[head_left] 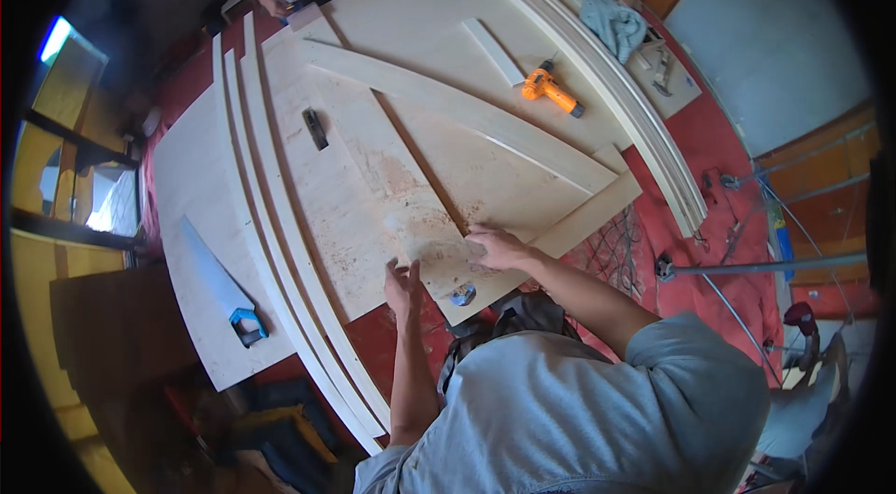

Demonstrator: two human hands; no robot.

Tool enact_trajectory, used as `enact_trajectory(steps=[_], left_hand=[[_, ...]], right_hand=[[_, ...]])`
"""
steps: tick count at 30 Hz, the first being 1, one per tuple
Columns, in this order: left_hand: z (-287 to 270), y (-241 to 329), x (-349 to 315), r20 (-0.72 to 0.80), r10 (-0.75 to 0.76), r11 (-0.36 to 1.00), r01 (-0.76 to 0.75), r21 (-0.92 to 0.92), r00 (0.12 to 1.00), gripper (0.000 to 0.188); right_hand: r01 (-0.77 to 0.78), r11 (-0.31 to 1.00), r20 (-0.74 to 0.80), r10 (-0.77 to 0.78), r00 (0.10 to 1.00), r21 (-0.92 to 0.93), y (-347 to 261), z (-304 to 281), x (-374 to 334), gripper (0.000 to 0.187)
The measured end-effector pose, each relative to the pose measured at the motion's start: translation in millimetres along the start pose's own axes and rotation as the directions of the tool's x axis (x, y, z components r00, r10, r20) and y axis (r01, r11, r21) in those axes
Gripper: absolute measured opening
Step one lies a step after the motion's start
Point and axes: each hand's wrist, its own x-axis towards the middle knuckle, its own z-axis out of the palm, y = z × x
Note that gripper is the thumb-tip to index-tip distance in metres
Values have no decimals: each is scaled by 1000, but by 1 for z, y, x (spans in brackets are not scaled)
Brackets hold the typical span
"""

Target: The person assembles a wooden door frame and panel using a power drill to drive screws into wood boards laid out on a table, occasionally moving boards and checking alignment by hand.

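While left hand (pixel 403 289) curls half-open, right hand (pixel 502 247) bends over board (pixel 347 242), hold unclear; light, steady touch likely best amid sawdust (pixel 403 188); drill (pixel 551 90) at one o'clock.

The fisheye head view looks steeply down — from close above the grey shirt (pixel 569 410) — across pale wooden sheets (pixel 317 200).

Showing orange and black on the drill (pixel 551 91) beyond the right hand (pixel 498 247). Showing pale beige on the sheet (pixel 485 186) beneath.
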Motion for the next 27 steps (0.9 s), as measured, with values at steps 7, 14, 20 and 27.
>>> enact_trajectory(steps=[7, 14, 20, 27], left_hand=[[14, 33, 67, -25, 118, 964, -109, 242, 993, 51], [50, 42, 93, -236, 117, 957, -46, 287, 965, 30], [84, 47, 133, -417, 327, 868, -96, 487, 848, 47], [102, 30, 131, -494, 276, 821, 66, 568, 825, 47]], right_hand=[[-324, 944, -332, 328, 884, 70, 152, -119, 67, 71], [-737, 644, -486, 587, 647, -204, 306, -280, 148, 78], [-742, 655, -424, 638, 643, -142, 340, -275, 188, 73], [-698, 679, -330, 621, 711, -227, 294, -279, 196, 74]])
